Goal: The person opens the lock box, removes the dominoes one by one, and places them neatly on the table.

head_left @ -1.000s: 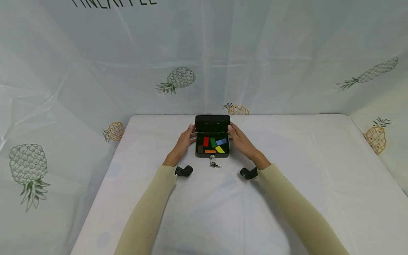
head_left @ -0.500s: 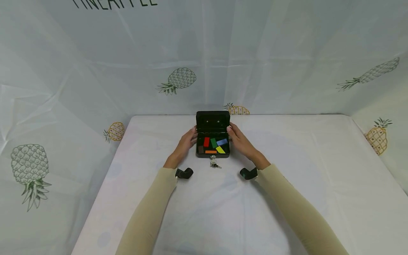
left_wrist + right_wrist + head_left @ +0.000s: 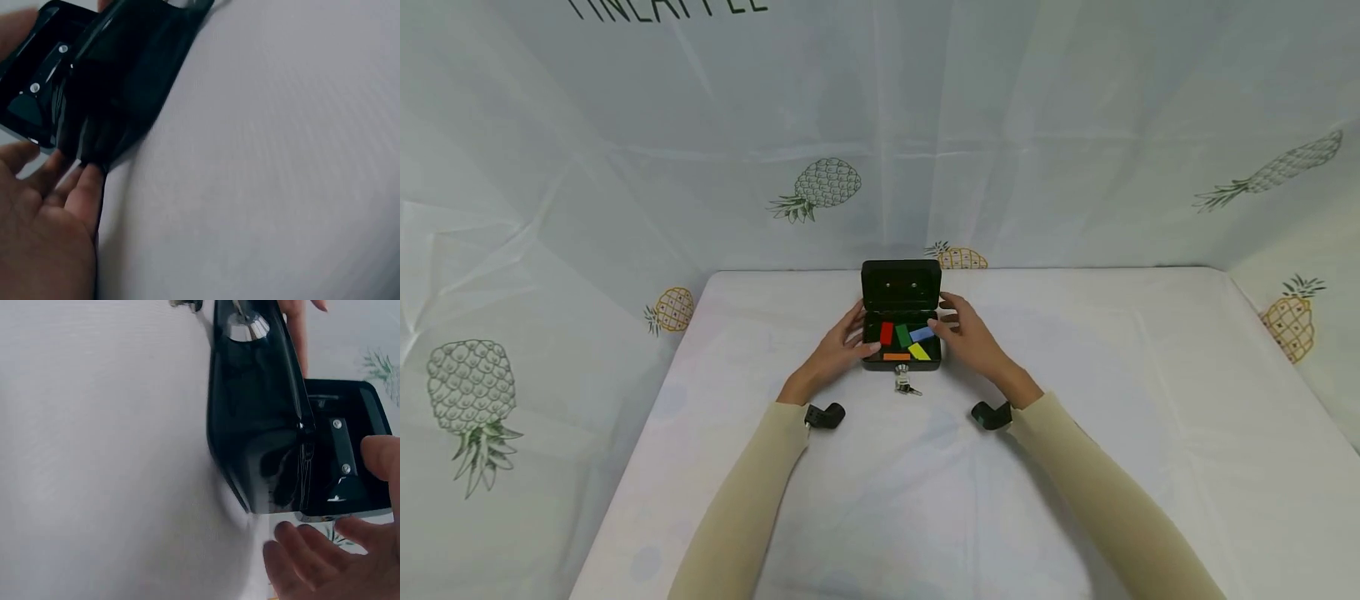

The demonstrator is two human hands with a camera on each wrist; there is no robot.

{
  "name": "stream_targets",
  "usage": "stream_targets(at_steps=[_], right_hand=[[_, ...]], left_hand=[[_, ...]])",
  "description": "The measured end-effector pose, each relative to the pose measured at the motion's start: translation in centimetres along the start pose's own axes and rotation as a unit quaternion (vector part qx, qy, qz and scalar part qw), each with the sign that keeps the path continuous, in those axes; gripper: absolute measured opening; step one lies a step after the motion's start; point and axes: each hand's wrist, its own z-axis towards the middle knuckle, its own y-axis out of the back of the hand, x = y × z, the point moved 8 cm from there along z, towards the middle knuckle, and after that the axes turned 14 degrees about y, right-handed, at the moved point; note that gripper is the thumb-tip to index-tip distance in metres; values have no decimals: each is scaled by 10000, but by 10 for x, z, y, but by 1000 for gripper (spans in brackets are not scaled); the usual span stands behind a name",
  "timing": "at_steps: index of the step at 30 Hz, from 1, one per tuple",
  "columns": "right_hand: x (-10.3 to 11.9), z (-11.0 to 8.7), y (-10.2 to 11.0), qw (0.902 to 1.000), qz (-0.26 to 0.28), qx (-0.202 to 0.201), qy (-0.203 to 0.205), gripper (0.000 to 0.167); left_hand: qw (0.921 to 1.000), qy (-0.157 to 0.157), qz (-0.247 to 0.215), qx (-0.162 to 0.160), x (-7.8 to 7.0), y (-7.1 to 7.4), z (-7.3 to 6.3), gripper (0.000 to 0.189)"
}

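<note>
A black metal cash box (image 3: 925, 367) stands with its lid (image 3: 901, 285) raised at the back. Inside lie a red block (image 3: 887, 333), a green block (image 3: 902, 336), a blue block (image 3: 922, 333), a yellow block (image 3: 919, 352) and an orange block (image 3: 897, 357). My left hand (image 3: 837, 350) is at the box's left side, fingertips touching that wall in the left wrist view, thumb over the front left corner. On the right side, my right hand (image 3: 973, 337) has its fingers loosely spread beside the box, thumb above the blue block's end. Neither hand grips anything.
Keys (image 3: 904, 386) hang from the lock at the box's front. A white cloth (image 3: 895, 500) covers the table, and pineapple-printed sheets (image 3: 1045, 125) rise behind and at the sides. Each wrist wears a black camera (image 3: 826, 416).
The lid has swung further up and back. My thumbs have come off the lid's sides and moved inward over the box; the left thumb now covers the dark brown block.
</note>
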Motion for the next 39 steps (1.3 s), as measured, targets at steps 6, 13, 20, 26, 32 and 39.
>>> stream_targets(at_steps=[6, 13, 20, 26, 32, 39], right_hand=[[22, -8, 7, 9916, -1075, -364, 622, 60], [38, -6, 3, 9793, -1728, -230, 1028, 38], [47, 0, -13, 9563, -2322, 466, 1716, 33], [54, 7, -24, 9351, -2670, 943, 2130, 31], [53, 14, -33, 9214, -2824, 1332, 2315, 28], [56, 21, -41, 9150, -2759, 1832, 2304, 26]], left_hand=[[9995, -7, 161, 289, 1, -2, -3, 118], [9990, -51, 275, 361, 1, -3, -3, 125], [9987, -307, 276, 295, 2, -1, 0, 124], [9988, -327, 212, 304, 1, -1, -1, 124], [9987, -369, 129, 334, 5, -2, 1, 123], [9983, -461, 88, 346, 7, -1, 2, 123]])
